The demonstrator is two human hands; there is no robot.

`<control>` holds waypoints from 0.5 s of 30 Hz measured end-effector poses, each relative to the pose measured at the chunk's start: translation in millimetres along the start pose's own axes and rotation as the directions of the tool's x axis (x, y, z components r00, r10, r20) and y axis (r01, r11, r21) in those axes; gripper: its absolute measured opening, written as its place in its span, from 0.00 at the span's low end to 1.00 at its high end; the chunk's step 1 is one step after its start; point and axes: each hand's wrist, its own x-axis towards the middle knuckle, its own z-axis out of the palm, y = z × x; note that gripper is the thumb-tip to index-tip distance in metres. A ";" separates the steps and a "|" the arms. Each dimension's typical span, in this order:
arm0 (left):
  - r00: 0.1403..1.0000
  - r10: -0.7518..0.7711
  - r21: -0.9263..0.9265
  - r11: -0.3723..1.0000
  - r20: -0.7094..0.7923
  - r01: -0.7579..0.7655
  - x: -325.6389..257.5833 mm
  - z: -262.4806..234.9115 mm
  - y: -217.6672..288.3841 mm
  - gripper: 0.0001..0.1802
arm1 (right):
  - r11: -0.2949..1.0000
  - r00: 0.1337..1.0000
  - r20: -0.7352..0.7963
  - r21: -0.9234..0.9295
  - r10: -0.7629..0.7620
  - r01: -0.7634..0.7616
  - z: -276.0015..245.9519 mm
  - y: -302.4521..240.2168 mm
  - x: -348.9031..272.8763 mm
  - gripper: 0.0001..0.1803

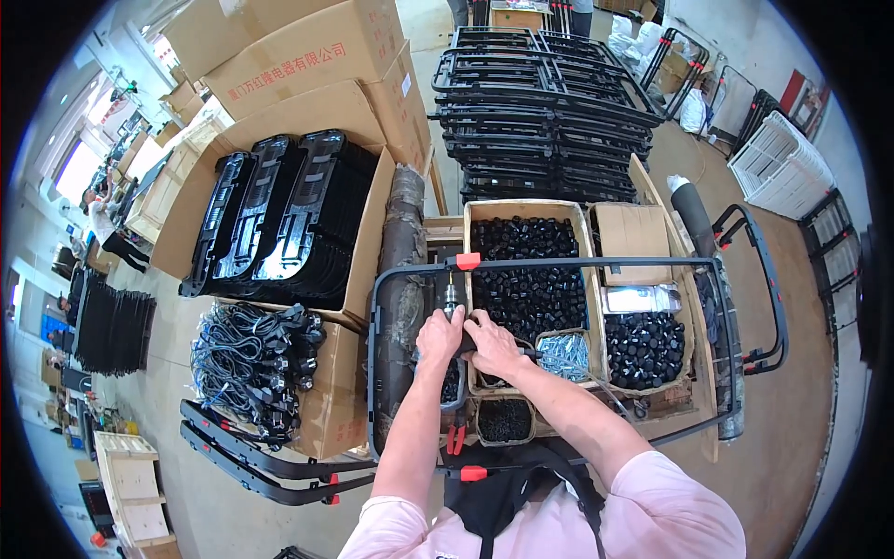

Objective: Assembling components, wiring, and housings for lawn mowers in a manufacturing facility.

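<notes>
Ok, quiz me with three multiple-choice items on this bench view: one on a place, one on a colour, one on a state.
1. Where is the bundle of black cables?
A. On a carton to the person's left
B. Inside the box of black caps
C. On top of the frame stack

2. What colour are the clips on the black frame?
A. Blue
B. Red-orange
C. White

3. What are the two hands doing?
A. Resting flat on the floor
B. Hanging free, apart
C. Close together over the frame's left part, at a small tool

Answers:
1 A: the cables lie on the brown carton at lower left.
2 B: both clips seen on the frame's bars are red-orange.
3 C: the left hand and right hand meet around a metal-tipped tool.
</notes>
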 end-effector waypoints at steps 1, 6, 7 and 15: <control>1.000 0.001 0.000 1.000 -0.004 -0.001 -0.6 0.7 -1.5 0.39 | 1.000 1.000 0.005 0.004 0.001 -0.001 0.3 -0.7 -0.8 0.32; 1.000 0.026 0.005 1.000 -0.011 -0.026 -3.7 4.7 -4.1 0.39 | 1.000 1.000 0.001 0.004 0.000 0.000 3.2 1.3 -5.7 0.32; 1.000 0.025 0.008 1.000 -0.012 -0.025 -4.0 5.0 -5.4 0.39 | 1.000 1.000 0.008 0.012 0.002 -0.002 3.0 0.5 -6.7 0.32; 0.999 0.031 0.008 0.999 0.008 -0.031 -9.3 6.6 -15.9 0.40 | 0.998 0.998 -0.033 -0.038 -0.060 0.059 6.0 -2.4 -16.5 0.31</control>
